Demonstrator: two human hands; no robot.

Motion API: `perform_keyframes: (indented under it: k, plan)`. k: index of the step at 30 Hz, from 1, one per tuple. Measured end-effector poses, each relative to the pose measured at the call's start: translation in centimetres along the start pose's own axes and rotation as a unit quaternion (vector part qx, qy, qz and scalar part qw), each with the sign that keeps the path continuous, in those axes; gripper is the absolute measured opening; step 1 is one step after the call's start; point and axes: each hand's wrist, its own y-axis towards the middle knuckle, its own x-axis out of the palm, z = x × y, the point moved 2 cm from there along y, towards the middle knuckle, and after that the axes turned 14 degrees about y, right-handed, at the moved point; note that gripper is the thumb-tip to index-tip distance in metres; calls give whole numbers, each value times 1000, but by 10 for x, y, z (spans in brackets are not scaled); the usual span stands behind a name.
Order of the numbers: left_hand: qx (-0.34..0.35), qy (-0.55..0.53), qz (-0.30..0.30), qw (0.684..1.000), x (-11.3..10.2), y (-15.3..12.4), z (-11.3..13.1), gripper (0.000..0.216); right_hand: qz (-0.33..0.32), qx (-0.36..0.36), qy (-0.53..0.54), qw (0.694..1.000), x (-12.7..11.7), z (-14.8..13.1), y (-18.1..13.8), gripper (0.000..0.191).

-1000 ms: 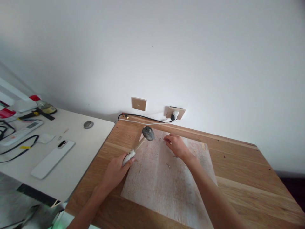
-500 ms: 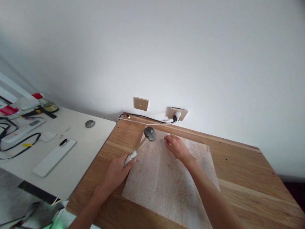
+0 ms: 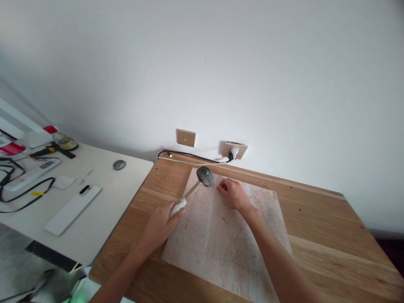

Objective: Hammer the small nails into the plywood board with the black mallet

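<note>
My left hand (image 3: 162,223) is wrapped round the pale handle of a rubber mallet (image 3: 205,176). The mallet's dark grey head is raised over the far left part of a whitish, worn wooden board (image 3: 208,235). Close to the right of that head, my right hand (image 3: 232,192) is at the board's far edge with its fingers curled together in a pinch. Whatever those fingertips hold is too small or hidden to make out. A small shiny metal piece (image 3: 224,219) lies on the board, nearer to me than my right hand.
The board lies on a brown wooden tabletop (image 3: 328,235) against a white wall. Cables (image 3: 195,155) run along the back to a wall socket (image 3: 234,150). On the white table (image 3: 104,168) at left are a white phone (image 3: 74,210), a remote (image 3: 33,173), a hammer (image 3: 61,149) and a bottle (image 3: 65,141).
The mallet and my left hand have shifted slightly right, bringing the head closer to my right hand. My right fingers have curled in a little more, staying at the same spot.
</note>
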Motion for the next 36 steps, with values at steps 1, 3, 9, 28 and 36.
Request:
perform_keyframes:
  k: [1,3,9,28,36]
  plan:
    - [8,2,1,1000,1,2,2,32,5,0,2,1000,1,0,0,16]
    - [23,3,3,1000,3,7,7,32,14,1,5,1000,2,1,-1,22]
    - [57,37,-15,998,8,23,25,31,49,22,5,999,-6,6,-10,30]
    - [61,86,-23,994,1,31,28,37,-79,79,84,990,-49,-1,-77,11]
    - [35,26,-18,999,-2,20,13,41,-117,114,93,982,-52,0,-75,11]
